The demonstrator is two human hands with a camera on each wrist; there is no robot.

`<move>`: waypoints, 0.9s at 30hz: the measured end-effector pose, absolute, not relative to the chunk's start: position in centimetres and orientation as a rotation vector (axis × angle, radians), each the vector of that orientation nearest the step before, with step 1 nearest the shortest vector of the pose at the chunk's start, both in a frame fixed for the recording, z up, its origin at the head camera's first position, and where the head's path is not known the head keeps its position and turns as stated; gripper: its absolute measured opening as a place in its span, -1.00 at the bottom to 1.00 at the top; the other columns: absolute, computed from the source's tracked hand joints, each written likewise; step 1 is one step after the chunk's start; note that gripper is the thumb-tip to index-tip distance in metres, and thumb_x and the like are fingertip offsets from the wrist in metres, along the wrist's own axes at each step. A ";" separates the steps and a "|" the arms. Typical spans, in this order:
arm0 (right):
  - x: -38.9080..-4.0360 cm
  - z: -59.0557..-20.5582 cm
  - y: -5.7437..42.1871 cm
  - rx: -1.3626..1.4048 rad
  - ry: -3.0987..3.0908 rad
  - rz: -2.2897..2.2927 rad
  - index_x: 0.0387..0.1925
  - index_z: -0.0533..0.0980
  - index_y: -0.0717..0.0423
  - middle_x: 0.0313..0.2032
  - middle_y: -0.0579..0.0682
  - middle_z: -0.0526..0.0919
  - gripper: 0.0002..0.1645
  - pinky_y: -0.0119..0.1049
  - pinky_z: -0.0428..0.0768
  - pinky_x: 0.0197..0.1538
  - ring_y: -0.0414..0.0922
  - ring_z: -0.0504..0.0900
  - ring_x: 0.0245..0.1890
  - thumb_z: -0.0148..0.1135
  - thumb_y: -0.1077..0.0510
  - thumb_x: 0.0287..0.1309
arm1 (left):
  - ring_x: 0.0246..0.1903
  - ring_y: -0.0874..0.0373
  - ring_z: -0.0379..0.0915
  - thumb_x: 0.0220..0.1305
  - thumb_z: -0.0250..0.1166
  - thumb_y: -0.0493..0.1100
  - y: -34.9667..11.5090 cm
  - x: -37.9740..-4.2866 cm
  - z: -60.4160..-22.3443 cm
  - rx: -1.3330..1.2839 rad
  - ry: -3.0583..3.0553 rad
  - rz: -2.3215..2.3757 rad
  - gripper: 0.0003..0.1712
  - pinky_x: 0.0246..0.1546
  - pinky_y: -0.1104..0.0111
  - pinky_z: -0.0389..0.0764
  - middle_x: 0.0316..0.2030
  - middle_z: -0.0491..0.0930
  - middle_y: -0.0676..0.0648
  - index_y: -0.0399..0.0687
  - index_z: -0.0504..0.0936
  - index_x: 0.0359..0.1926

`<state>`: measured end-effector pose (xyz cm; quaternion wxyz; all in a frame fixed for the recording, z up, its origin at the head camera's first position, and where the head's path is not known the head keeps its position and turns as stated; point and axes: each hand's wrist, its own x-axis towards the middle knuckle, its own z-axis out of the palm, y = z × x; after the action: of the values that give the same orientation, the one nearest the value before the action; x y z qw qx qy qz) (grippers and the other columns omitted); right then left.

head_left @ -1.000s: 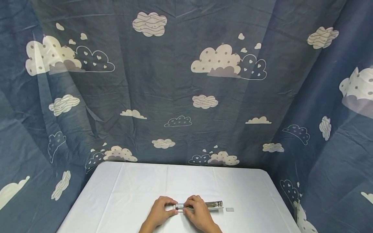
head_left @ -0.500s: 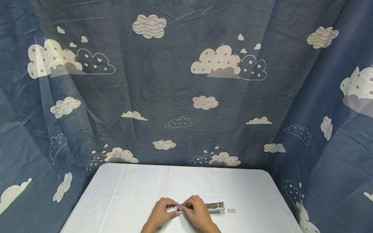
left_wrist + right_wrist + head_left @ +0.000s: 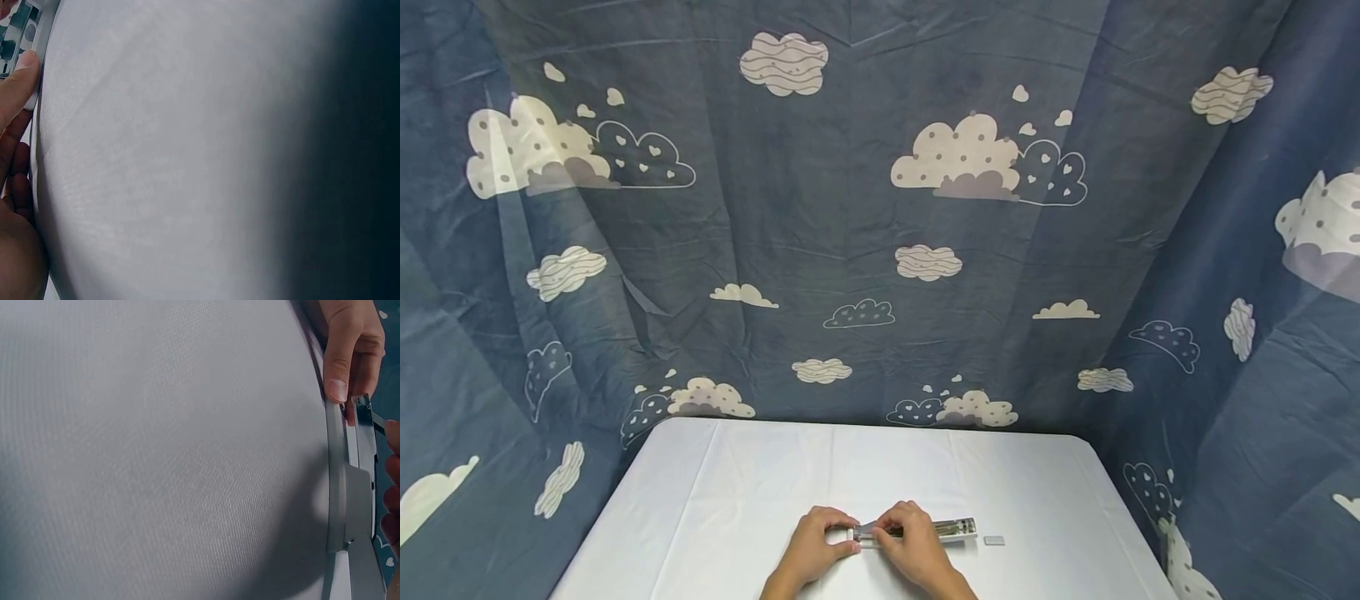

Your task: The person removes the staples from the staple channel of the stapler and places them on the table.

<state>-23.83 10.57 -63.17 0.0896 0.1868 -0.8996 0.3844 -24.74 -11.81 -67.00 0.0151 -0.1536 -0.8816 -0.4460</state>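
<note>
A white stapler [image 3: 957, 530] lies opened out on the table, its metal inside facing up. My left hand [image 3: 808, 543] holds its left end between thumb and fingers. The left thumb [image 3: 19, 84] presses along its near edge in the left wrist view. Above the magazine [image 3: 364, 439], the fingers of my right hand [image 3: 916, 546] pinch a small grey strip of staples [image 3: 866, 528], which sits tilted over the stapler's left part. My right hand covers the stapler's middle.
A second grey strip of staples [image 3: 994, 541] lies just right of the stapler. The white table [image 3: 760, 467] has rounded far corners. A dark blue curtain [image 3: 850, 208] printed with clouds hangs behind it and at both sides.
The grey strip of staples lay flat in line with the stapler and is now tilted in my right fingers. My left hand keeps its hold on the stapler's end.
</note>
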 end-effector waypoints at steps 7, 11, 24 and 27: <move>-23.9 -63.0 11.1 0.541 -2.667 1.163 -0.39 0.72 -0.12 -0.40 -0.36 0.65 -0.93 -0.41 0.57 -0.19 -0.35 0.52 -0.31 0.53 0.10 0.14 | -0.01 0.19 0.51 0.01 0.58 0.12 -11.9 -24.7 -67.1 -0.499 -2.721 -1.392 -0.63 0.08 0.23 0.56 -0.09 0.73 0.24 0.29 0.79 -0.10; -24.0 -62.9 11.7 0.527 -2.657 1.183 -0.38 0.73 -0.09 -0.41 -0.34 0.66 -0.94 -0.43 0.59 -0.23 -0.31 0.54 -0.32 0.52 0.12 0.14 | -0.02 0.20 0.50 0.01 0.59 0.12 -11.9 -24.7 -67.0 -0.493 -2.720 -1.390 -0.64 0.07 0.22 0.56 -0.11 0.73 0.25 0.31 0.79 -0.11; -24.3 -61.1 14.6 0.391 -2.626 1.143 -0.39 0.73 -0.16 -0.42 -0.37 0.64 -0.91 -0.19 0.66 -0.18 -0.16 0.63 -0.28 0.53 0.12 0.13 | -0.02 0.20 0.51 -0.02 0.60 0.14 -11.7 -24.7 -66.8 -0.450 -2.751 -1.364 -0.64 0.10 0.15 0.57 -0.11 0.74 0.26 0.35 0.79 -0.14; -24.3 -60.7 15.4 0.341 -2.620 1.159 -0.40 0.73 -0.17 -0.42 -0.39 0.63 -0.89 -0.19 0.67 -0.19 -0.13 0.64 -0.27 0.55 0.12 0.11 | 0.00 0.20 0.51 -0.02 0.60 0.13 -11.7 -24.7 -66.9 -0.437 -2.765 -1.382 -0.65 0.12 0.14 0.57 -0.10 0.73 0.28 0.35 0.79 -0.14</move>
<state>-24.31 15.36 -60.73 0.1280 0.1174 -0.9006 0.3984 -24.66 -11.69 -66.86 0.0097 -0.1400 -0.8856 -0.4428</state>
